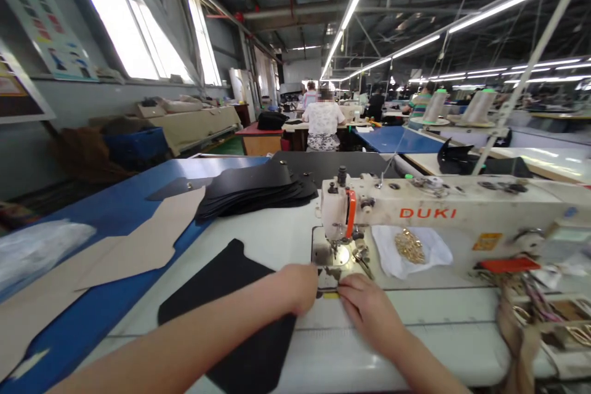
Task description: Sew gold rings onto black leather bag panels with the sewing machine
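Observation:
My left hand is curled closed beside the needle plate of a white sewing machine; its fingertips are hidden on the far side. To the right, my right hand bends over the front edge of the plate, with thumb and fingers pressed together. Whatever either hand pinches is hidden or too small to make out. A black panel with an angular outline lies flat on the machine table, partly under my left forearm. Above the hands is the presser-foot area, lit by a small lamp.
Stacked black panels lie behind, left of the machine head. Beige pattern pieces and clear plastic cover part of a blue table. Gold metal parts rest on white cloth; trays stand right. People sit farther off.

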